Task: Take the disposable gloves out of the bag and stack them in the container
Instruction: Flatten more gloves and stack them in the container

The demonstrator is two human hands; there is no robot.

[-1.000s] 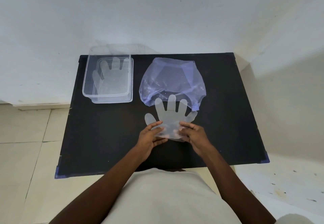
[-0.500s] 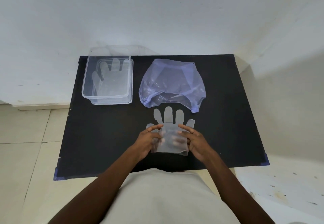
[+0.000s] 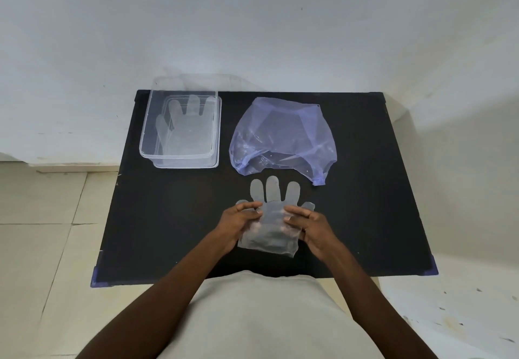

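Note:
A clear disposable glove point(image 3: 271, 193) lies flat on the black table point(image 3: 174, 212), fingers pointing away from me. My left hand point(image 3: 238, 222) pinches its left edge and my right hand point(image 3: 307, 225) pinches its right edge, near the palm. Just beyond it rests the crumpled bluish plastic bag point(image 3: 283, 137), mouth toward me. The clear plastic container point(image 3: 182, 130) stands at the table's back left with at least one glove point(image 3: 185, 125) lying flat inside it.
A white wall runs right behind the table. The table's front corners carry blue tape. Tiled floor lies to the left, and a white surface to the right.
Both hands have drawn the glove toward me, out from the bag's mouth, so it now lies fully on the table. The bag and container have not moved.

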